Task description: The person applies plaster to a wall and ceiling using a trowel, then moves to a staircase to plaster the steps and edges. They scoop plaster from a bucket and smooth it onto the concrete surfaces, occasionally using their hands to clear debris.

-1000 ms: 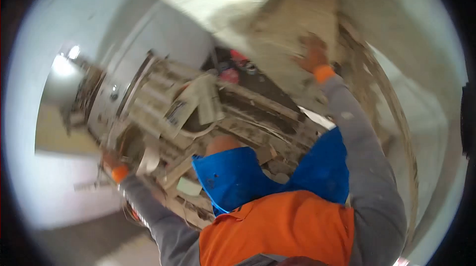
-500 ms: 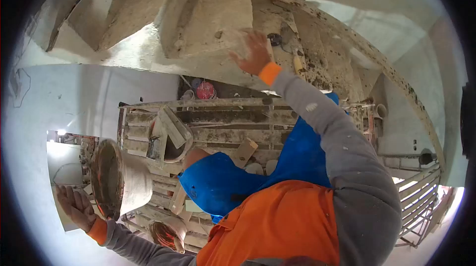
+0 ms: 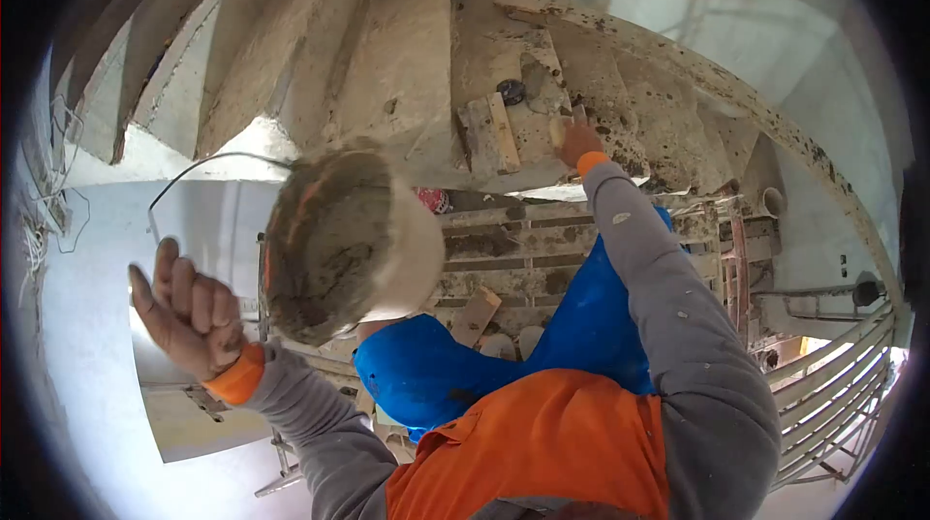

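My left hand is raised at the left, its fingers curled at the wire handle of a mortar-crusted bucket. The bucket hangs tilted just right of the hand, its mouth turned left, with wet grey mortar inside. Reaching forward, my right hand is down at the stair tread with fingers closed around a small yellowish piece, whose kind I cannot tell. Left of that hand a short wooden strip and a dark round object lie on the dirty tread.
Concrete steps climb to the left. A curved, splattered board edges the stairs on the right. Beneath me is a slatted plank platform, with a loose wood piece by my knees. A red object shows behind the bucket.
The mortar bucket has come up and right, now covering the platform's left part. My left hand has risen and its fingers have curled. My right hand has moved right, down onto the tread.
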`<action>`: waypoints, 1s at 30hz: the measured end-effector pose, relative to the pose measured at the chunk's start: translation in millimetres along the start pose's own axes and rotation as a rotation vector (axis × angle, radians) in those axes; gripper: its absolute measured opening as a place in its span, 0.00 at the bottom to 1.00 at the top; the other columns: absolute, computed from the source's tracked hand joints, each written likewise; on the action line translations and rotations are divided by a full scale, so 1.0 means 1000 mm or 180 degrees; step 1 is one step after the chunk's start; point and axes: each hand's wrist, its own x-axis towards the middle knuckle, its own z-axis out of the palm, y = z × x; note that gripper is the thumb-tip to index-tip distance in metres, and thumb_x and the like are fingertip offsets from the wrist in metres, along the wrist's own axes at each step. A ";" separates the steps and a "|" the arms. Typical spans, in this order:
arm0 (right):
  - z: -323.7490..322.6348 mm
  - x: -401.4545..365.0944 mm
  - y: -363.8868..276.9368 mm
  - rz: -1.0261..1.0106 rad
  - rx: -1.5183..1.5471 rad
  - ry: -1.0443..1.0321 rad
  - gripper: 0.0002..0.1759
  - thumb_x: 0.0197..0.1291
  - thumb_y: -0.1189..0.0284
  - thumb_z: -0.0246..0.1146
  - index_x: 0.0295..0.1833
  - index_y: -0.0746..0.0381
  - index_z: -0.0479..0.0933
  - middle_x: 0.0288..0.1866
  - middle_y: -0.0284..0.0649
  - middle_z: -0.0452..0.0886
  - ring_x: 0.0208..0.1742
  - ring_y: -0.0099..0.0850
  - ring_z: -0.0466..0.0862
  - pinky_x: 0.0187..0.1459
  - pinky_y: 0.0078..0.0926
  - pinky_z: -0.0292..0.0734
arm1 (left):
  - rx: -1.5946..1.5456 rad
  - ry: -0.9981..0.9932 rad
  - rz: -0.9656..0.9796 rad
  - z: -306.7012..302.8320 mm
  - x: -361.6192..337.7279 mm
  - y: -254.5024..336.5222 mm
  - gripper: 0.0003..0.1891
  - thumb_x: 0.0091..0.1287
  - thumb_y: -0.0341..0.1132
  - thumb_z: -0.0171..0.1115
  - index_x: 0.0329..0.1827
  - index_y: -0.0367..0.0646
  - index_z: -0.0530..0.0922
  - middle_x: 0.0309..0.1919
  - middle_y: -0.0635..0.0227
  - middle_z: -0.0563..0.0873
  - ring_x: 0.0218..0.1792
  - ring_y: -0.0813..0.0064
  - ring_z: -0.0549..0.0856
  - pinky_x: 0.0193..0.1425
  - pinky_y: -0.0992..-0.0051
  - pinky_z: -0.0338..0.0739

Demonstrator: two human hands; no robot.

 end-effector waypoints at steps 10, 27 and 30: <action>-0.001 0.019 0.029 -0.0038 0.1353 0.0860 0.32 0.57 0.58 0.58 0.62 0.67 0.65 0.54 0.57 0.76 0.55 0.50 0.76 0.54 0.41 0.72 | 0.0469 0.0885 -0.0675 0.132 0.069 -0.119 0.17 0.70 0.46 0.51 0.44 0.39 0.73 0.13 0.81 0.59 0.07 0.90 0.54 0.08 0.86 0.48; -0.037 -0.045 0.087 0.0706 0.5618 0.0916 0.24 0.55 0.58 0.67 0.45 0.69 0.75 0.32 0.39 0.76 0.30 0.28 0.75 0.31 0.31 0.71 | 0.1626 -0.0020 -0.0644 0.126 0.172 -0.321 0.17 0.59 0.41 0.68 0.22 0.45 0.68 0.13 0.77 0.67 0.10 0.85 0.63 0.12 0.79 0.54; -0.023 -0.042 0.068 0.1058 0.5399 0.1229 0.27 0.50 0.53 0.70 0.34 0.69 0.75 0.24 0.36 0.72 0.26 0.27 0.70 0.29 0.33 0.68 | 0.2102 -0.0120 -0.0372 0.086 0.174 -0.383 0.20 0.60 0.44 0.67 0.19 0.45 0.67 0.13 0.76 0.68 0.11 0.86 0.65 0.14 0.79 0.56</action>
